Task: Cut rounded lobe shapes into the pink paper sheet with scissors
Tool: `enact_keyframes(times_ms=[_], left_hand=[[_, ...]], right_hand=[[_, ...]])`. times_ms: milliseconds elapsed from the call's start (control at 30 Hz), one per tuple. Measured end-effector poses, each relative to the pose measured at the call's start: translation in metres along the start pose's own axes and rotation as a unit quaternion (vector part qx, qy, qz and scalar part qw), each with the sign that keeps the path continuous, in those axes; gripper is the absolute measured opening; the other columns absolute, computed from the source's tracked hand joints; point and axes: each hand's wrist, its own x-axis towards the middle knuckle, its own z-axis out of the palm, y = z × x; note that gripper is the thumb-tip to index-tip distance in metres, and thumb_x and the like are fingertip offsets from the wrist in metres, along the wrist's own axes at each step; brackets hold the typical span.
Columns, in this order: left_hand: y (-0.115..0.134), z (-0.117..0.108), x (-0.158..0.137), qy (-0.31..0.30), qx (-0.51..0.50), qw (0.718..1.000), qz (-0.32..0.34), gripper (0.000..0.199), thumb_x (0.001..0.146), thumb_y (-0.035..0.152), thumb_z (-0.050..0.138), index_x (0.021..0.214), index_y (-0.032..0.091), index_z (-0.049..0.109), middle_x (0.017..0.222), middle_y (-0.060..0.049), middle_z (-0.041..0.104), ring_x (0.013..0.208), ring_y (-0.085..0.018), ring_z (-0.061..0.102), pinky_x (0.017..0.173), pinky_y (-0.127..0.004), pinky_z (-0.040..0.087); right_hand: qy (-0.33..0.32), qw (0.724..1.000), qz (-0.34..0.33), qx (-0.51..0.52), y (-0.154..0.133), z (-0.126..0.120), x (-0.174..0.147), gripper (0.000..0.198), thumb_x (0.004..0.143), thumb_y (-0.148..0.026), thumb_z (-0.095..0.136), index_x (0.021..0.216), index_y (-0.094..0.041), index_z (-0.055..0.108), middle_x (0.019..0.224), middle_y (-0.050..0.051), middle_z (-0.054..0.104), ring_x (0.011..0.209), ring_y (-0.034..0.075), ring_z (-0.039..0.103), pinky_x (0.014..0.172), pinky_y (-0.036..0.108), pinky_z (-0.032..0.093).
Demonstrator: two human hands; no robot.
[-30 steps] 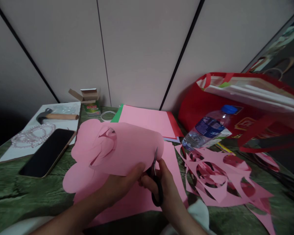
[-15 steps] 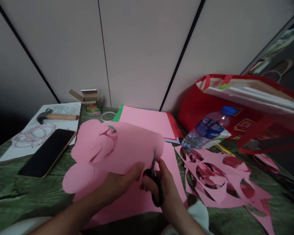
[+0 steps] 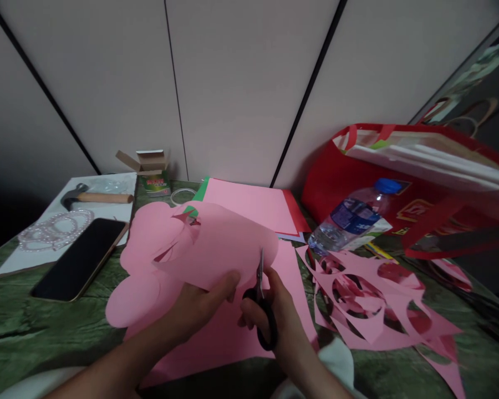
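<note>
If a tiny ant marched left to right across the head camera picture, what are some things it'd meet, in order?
Black phone → small open box → left hand → scissors → plastic bottle.

The scene is dim and evenly soft, and the light's source cannot be told. The wall panels (image 3: 228, 94) look palest around the middle, fading into near-black at the far left. Soft shadows fall on them beside the small green box (image 3: 157, 184) and the red shopping bag (image 3: 335, 172). Faint glints show on the scissors (image 3: 260, 277) and plastic bottle (image 3: 349, 219). Wide-angle distortion stretches the bag toward the right edge; fine print is blurred.
</note>
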Motion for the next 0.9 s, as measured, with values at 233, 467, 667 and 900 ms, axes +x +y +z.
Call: enact_keyframes(times_ms=[233,467,667,900], left_hand=[[-0.003,-0.002,-0.001,-0.006,-0.002,1.000,0.011,0.020,0.077,0.028,0.048,0.059,0.022,0.055,0.047,0.005,0.062,0.054,-0.014,0.061,0.060,-0.024,0.047],[-0.005,-0.004,0.002,0.066,0.055,0.996,0.017,0.019,0.071,0.029,0.056,0.054,0.021,0.053,0.054,0.003,0.063,0.059,-0.016,0.061,0.062,-0.026,0.048],[-0.005,-0.006,0.003,0.062,0.108,0.991,0.046,0.014,0.069,0.024,0.057,0.056,0.021,0.054,0.058,0.001,0.063,0.061,-0.016,0.060,0.062,-0.027,0.049],[0.000,-0.001,0.001,0.030,0.061,0.996,0.054,0.009,0.070,0.018,0.053,0.062,0.021,0.058,0.062,0.001,0.066,0.061,-0.016,0.061,0.060,-0.026,0.050]], right_hand=[[-0.015,1.000,0.013,0.006,-0.001,0.003,0.000,0.071,0.061,-0.035,0.064,0.116,-0.012,0.027,0.041,-0.010,0.048,0.037,0.013,0.049,0.039,0.021,0.035],[-0.018,0.998,0.039,0.046,0.008,0.003,0.003,0.087,0.054,-0.033,0.072,0.121,-0.016,0.019,0.044,-0.011,0.047,0.038,0.011,0.045,0.041,0.022,0.035],[-0.050,0.995,-0.019,0.089,0.004,-0.001,0.002,0.072,0.054,-0.026,0.075,0.112,-0.022,0.033,0.058,-0.007,0.051,0.048,0.010,0.044,0.043,0.020,0.033],[-0.049,0.996,-0.036,0.066,-0.005,-0.001,0.004,0.057,0.054,-0.039,0.075,0.101,-0.021,0.048,0.053,-0.004,0.053,0.047,0.014,0.050,0.042,0.023,0.036]])
